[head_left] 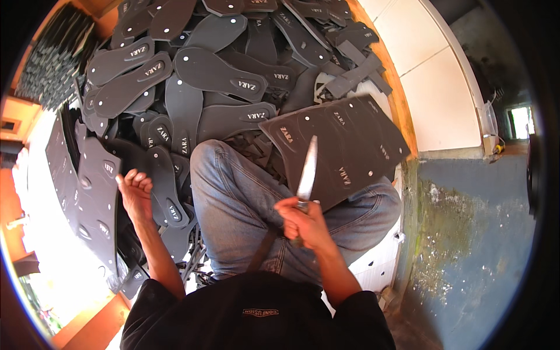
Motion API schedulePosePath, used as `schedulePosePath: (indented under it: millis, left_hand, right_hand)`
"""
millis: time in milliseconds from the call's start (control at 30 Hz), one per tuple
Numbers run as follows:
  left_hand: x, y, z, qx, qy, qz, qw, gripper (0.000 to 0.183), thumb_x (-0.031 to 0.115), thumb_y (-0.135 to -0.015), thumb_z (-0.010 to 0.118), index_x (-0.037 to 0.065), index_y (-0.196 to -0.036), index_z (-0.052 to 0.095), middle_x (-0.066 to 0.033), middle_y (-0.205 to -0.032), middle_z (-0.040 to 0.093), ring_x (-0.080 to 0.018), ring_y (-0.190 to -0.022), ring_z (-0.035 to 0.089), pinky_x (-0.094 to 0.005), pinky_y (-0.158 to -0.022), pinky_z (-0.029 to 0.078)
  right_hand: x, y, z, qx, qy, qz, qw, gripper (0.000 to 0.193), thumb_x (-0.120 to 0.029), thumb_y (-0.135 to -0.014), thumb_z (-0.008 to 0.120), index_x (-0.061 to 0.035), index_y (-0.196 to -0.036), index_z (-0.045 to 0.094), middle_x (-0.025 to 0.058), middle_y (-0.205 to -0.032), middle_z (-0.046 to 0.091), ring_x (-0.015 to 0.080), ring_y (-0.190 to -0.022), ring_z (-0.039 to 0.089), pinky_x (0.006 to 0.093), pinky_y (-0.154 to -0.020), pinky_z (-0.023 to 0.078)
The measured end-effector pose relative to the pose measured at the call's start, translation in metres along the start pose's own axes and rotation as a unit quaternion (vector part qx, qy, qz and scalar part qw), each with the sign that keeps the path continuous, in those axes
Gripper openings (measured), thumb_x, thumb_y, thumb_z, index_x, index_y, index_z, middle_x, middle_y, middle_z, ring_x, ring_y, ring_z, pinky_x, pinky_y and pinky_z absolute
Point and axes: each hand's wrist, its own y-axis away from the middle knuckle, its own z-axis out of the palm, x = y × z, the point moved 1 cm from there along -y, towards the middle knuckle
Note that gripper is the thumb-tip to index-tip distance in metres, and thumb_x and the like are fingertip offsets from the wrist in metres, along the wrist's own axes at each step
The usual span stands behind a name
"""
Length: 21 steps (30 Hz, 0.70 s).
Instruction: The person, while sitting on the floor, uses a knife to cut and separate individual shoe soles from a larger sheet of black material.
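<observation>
1. Clock positions are taken from the centre of our view. At 11 o'clock we find a heap of dark sole-shaped pieces (219,73), overlapping at many angles, each with a pale dot or mark where visible.
2. At 1 o'clock, dark straight strips (354,77) lie on the heap's edge, beside a wooden edge (402,119); white tiles (434,81) lie beyond at 2 o'clock.
3. At 10 o'clock we note a tight stack of thin dark pieces (55,58); at 9 o'clock, upright dark sheets (96,186).
4. Between 3 and 4 o'clock is a stained blue-grey wall (478,227).
5. The left hand (136,185), at 9 o'clock, is half-curled, thumb at a sheet's edge; we cannot tell whether it grips. The bent left leg (224,198) stands between the hands, which are well apart.
6. The right hand (304,224), at 5 o'clock, is clamped around the handle of a knife (308,169), blade toward 12.
7. The printed dark sheet (350,143) rests on the right leg, at the right hand's 1 o'clock, partly hidden by the blade.
</observation>
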Motion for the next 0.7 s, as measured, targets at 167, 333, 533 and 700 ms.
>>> schedulePosePath:
  millis: [167, 333, 533, 700]
  left_hand:
    - [-0.067, 0.035, 0.096, -0.261, -0.119, -0.142, 0.948, 0.033, 0.029, -0.094, 0.048, 0.001, -0.111, 0.054, -0.012, -0.099, 0.061, -0.0209, -0.09, 0.059, -0.032, -0.076, 0.05]
    - [-0.169, 0.032, 0.209, -0.27, -0.423, 0.069, 0.863, 0.038, 0.035, -0.087, 0.06, 0.004, -0.109, 0.059, -0.0128, -0.105, 0.061, -0.0281, -0.098, 0.059, -0.0384, -0.082, 0.048]
    - [-0.186, 0.007, 0.269, -0.277, -0.596, 0.246, 0.712, 0.043, 0.042, -0.083, 0.061, 0.004, -0.102, 0.061, -0.0128, -0.106, 0.058, -0.0319, -0.101, 0.057, -0.0435, -0.084, 0.046]
    - [-0.184, -0.005, 0.28, -0.342, -0.63, 0.107, 0.689, 0.046, 0.043, -0.083, 0.061, 0.003, -0.107, 0.06, -0.0138, -0.101, 0.064, -0.0299, -0.1, 0.059, -0.0415, -0.085, 0.046]
  right_hand:
    - [-0.022, 0.041, -0.055, 0.084, -0.062, 0.005, 0.995, 0.016, -0.014, -0.092, 0.055, 0.0009, -0.097, 0.06, -0.0009, -0.056, 0.047, 0.0046, -0.043, 0.041, 0.021, -0.039, 0.032]
    - [-0.029, 0.054, -0.084, 0.297, 0.145, -0.113, 0.937, 0.024, -0.019, -0.092, 0.056, 0.0033, -0.1, 0.058, 0.0024, -0.061, 0.053, 0.0065, -0.042, 0.042, 0.0222, -0.038, 0.033]
    - [-0.008, 0.049, -0.092, 0.359, 0.176, -0.088, 0.912, 0.039, -0.031, -0.089, 0.061, 0.0073, -0.098, 0.055, 0.0108, -0.073, 0.062, 0.01, -0.042, 0.05, 0.0243, -0.036, 0.038]
    - [0.001, 0.002, -0.103, 0.385, -0.025, -0.143, 0.911, 0.038, -0.029, -0.087, 0.063, 0.008, -0.09, 0.055, 0.0177, -0.079, 0.064, 0.0132, -0.041, 0.048, 0.0269, -0.037, 0.039]
